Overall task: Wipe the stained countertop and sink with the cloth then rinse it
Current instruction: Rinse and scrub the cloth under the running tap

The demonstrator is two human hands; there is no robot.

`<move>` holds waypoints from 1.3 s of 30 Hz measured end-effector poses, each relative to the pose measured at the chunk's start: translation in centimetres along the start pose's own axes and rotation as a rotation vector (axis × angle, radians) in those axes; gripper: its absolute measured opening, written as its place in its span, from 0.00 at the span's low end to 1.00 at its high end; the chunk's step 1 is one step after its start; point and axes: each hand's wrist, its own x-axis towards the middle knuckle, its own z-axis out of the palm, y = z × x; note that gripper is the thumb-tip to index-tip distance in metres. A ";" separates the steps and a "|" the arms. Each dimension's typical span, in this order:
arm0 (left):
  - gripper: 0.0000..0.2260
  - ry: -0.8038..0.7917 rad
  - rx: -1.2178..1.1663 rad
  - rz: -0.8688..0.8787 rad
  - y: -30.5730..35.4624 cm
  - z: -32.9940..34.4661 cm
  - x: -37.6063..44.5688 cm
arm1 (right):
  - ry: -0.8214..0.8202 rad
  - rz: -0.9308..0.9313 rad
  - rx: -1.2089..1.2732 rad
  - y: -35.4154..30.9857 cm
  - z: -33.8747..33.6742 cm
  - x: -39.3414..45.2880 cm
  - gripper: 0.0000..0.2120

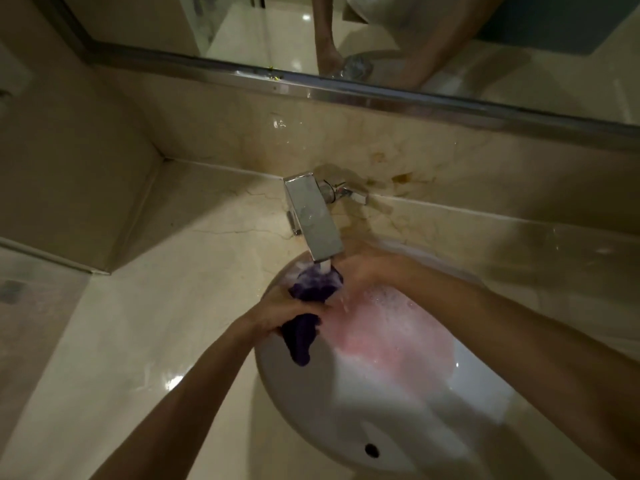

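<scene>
Far left: beige tiled wall corner (pixel 79 188), then glossy cream marble countertop (pixel 145 341), wet sheen visible. Left hand (pixel 277 311) is clenched around a bunched dark purple cloth (pixel 308 306); the cloth's tail hangs below the fist into the white oval ceramic sink (pixel 311 410). Square chrome faucet (pixel 313 220) overhangs the basin, partly blocking the view of the cloth's top; water streams onto the cloth. Right hand (pixel 367 271) is at the cloth's right side, under the spout; grip cannot be told. Pinkish foamy water (pixel 391 334) pools in the basin. Brown stains (pixel 401 178) mark the backsplash right of the faucet. Mirror (pixel 381 36) above.
</scene>
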 end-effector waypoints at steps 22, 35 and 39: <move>0.38 0.010 0.937 0.328 4.8 -0.2 1.3 | 0.403 -0.040 0.464 3.4 1.9 -5.0 0.41; 0.18 0.200 0.958 1.022 2.4 0.3 1.7 | 0.483 0.257 1.914 2.9 5.9 -7.3 0.19; 0.15 0.212 1.062 1.148 1.8 0.9 1.1 | 0.093 0.094 2.343 -0.8 9.8 -5.7 0.23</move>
